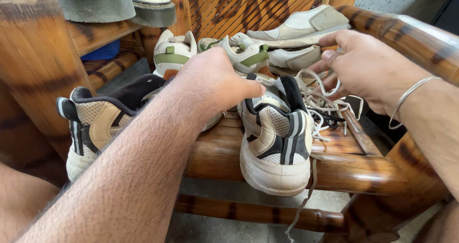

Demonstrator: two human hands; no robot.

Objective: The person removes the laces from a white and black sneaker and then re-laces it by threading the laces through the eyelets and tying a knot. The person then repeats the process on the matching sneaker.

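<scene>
The right hand (366,66) pinches a loop of white lace (330,87) between thumb and curled fingers, a thin bangle (406,99) on its wrist, while the left hand (213,83) lies loosely curled, knuckles up, on the front of a beige-and-black sneaker (277,138); what its fingers hold cannot be told. That sneaker stands heel-first on the edge of a bamboo rack (344,169), its mate (95,123) hanging off the left end. Behind them sit white-and-green shoes (174,52) and grey strap shoes (303,25).
</scene>
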